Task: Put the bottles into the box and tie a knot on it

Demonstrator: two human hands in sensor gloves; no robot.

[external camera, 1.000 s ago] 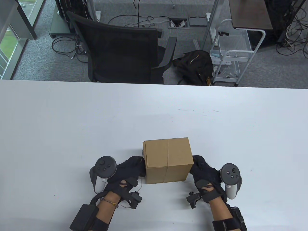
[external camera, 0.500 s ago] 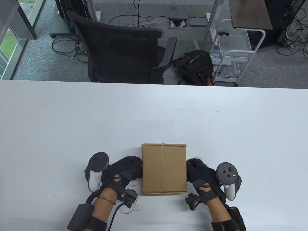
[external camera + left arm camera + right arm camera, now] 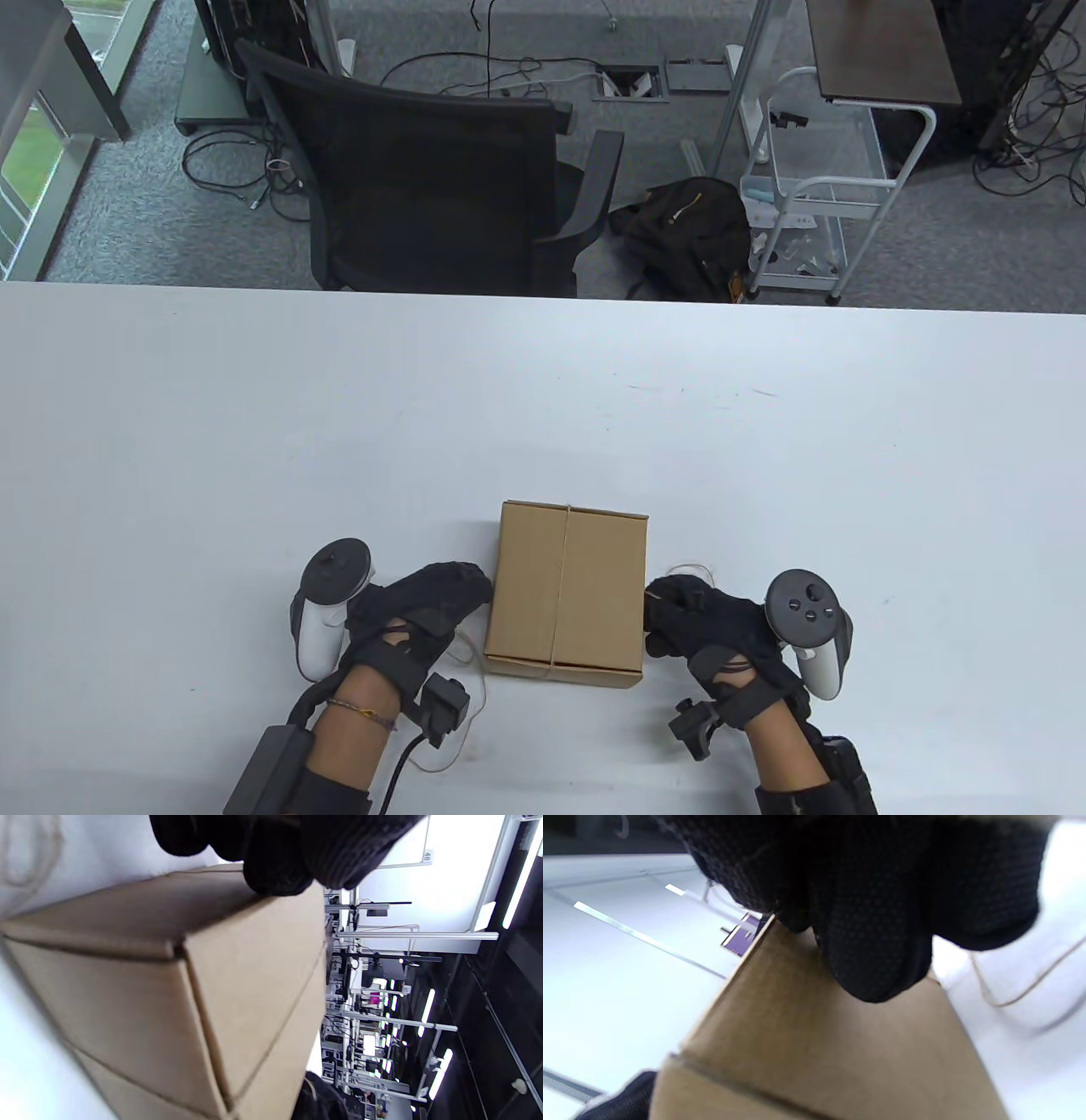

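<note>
Box (image 3: 564,590): closed, on the desk (image 3: 254,441), string (image 3: 560,586) running over its top.
Left hand (image 3: 420,607): fingers against the box's left side.
Right hand (image 3: 704,615): pressing the right side, perhaps pinching string.

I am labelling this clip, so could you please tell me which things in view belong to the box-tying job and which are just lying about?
Belonging to the job:
cardboard box, closed
string running over the box top
left hand and right hand, one at each side of the box

Just lying about:
office chair
black bag on the floor
wire trolley
</note>
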